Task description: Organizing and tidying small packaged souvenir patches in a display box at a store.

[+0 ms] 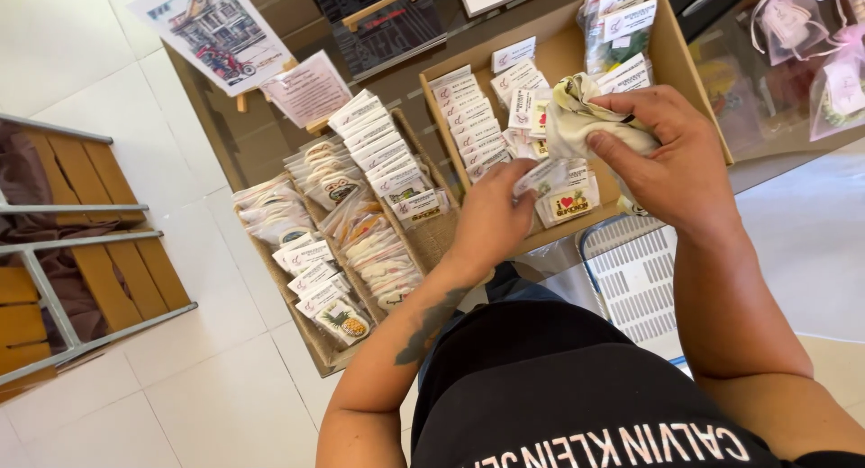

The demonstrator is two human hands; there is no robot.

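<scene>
My left hand (494, 218) pinches a small clear-wrapped packet (541, 174) by its near end, over the front edge of a cardboard box (683, 64). My right hand (674, 155) is closed on a crumpled pale yellow cloth (577, 117) and presses it against the packet. The box holds rows of small packets with white header cards (470, 117). A packet with a red heart design (569, 203) lies just below my hands.
A woven basket (317, 335) at the left holds several rows of wrapped souvenir items, one with a pineapple design (342, 321). Small easels with pictures (216, 31) stand behind. A white slotted crate (636, 279) sits below the table. A wooden bench (63, 243) is at far left. Pink-ribboned bags (842, 76) lie at right.
</scene>
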